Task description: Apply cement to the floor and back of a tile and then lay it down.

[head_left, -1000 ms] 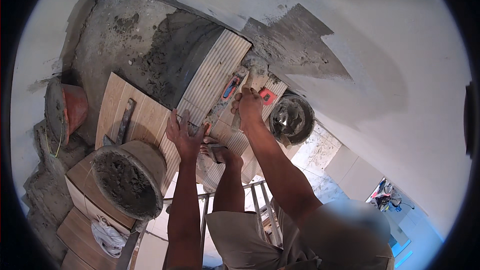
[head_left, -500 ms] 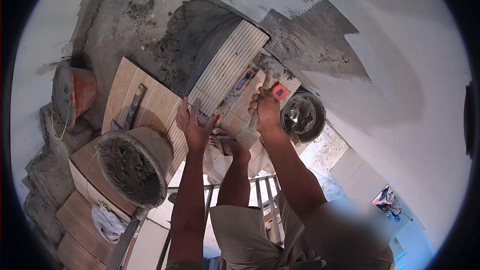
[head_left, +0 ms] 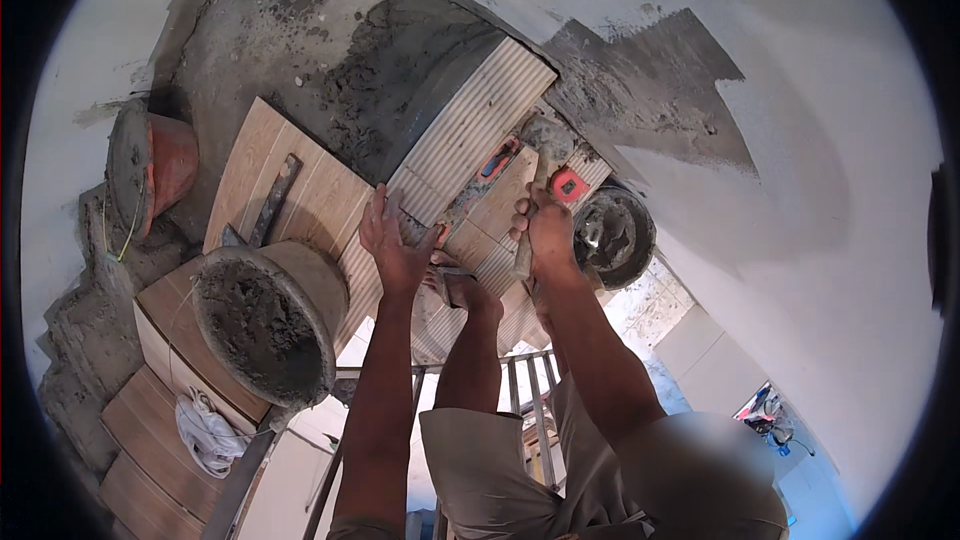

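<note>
A ribbed, wood-toned tile (head_left: 470,130) lies at the edge of wet grey mortar (head_left: 385,90). My left hand (head_left: 393,250) is at its near left corner, fingers spread; whether they press on the tile is hard to tell. My right hand (head_left: 548,235) is closed round the pale handle of a mallet-like tool (head_left: 523,260), whose far end is hard to make out. Just beyond that hand lies a red tape measure (head_left: 569,185). A float with a blue and orange handle (head_left: 497,158) rests beside the tile.
A big bucket of mortar (head_left: 325,290) stands left of my left arm, a black bucket (head_left: 648,240) right of my right hand. Wood-look tiles (head_left: 262,145) carry a metal bar (head_left: 275,200). An orange bucket (head_left: 172,175) lies tipped at far left. Metal railing (head_left: 512,385) stands by my legs.
The view has shifted a little. My right hand has drawn slightly toward me with the tool, away from the tape measure. My left hand stays at the tile's corner.
</note>
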Demonstrator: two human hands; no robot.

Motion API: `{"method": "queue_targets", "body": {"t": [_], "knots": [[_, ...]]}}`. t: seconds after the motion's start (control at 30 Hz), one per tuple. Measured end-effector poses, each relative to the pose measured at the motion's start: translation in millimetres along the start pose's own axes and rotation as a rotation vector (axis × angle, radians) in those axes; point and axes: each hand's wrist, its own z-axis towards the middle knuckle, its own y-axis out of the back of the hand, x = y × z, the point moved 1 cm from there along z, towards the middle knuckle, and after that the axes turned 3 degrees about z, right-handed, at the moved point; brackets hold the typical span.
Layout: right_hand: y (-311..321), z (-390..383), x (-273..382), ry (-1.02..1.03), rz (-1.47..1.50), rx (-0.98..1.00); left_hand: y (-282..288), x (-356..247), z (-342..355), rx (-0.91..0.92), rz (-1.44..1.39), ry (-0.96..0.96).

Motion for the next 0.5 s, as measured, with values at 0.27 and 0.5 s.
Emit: {"method": "queue_targets", "body": {"t": [0.27, 0.5], "knots": [[-5.1, -19.2, -4.1, 0.081, 0.106, -0.013, 0.6, 4.7, -4.6, -0.016, -0.056, 0.086], [-14.7, -29.0, 11.7, 0.116, 0.063, 0.062, 1.0, -2.7, -1.2, -0.058, -0.101, 0.108]]}}
